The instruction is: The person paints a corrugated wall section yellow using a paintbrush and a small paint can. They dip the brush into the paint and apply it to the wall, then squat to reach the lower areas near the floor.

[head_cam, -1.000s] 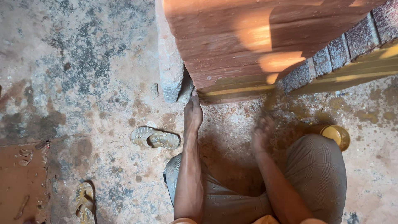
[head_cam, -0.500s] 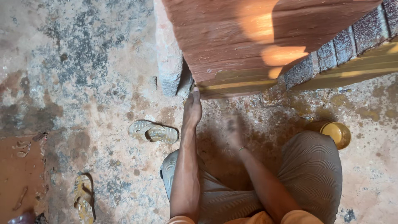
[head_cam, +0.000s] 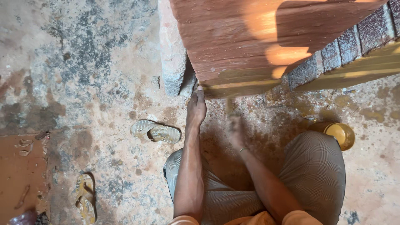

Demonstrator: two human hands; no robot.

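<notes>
A view from above of a person sitting on a dusty, reddish concrete floor point(head_cam: 96, 62), knees apart in grey trousers. The left hand point(head_cam: 196, 109) stretches forward with its fingers held straight and close together, fingertips touching the lower edge of a large reddish-brown slab point(head_cam: 233, 41) that leans over a wooden beam point(head_cam: 250, 83). The right hand point(head_cam: 236, 129) is blurred with motion just below that same edge, near the left hand; whether its fingers are spread or closed on something cannot be told. A grey stone block point(head_cam: 173, 62) stands against the slab's left side. A row of dark bricks point(head_cam: 346, 46) runs to the right along the slab. A yellow round container point(head_cam: 341, 134) sits on the floor just beside the right knee. One worn sandal point(head_cam: 156, 131) lies left of the left forearm, another sandal point(head_cam: 84, 198) well apart, lower left
</notes>
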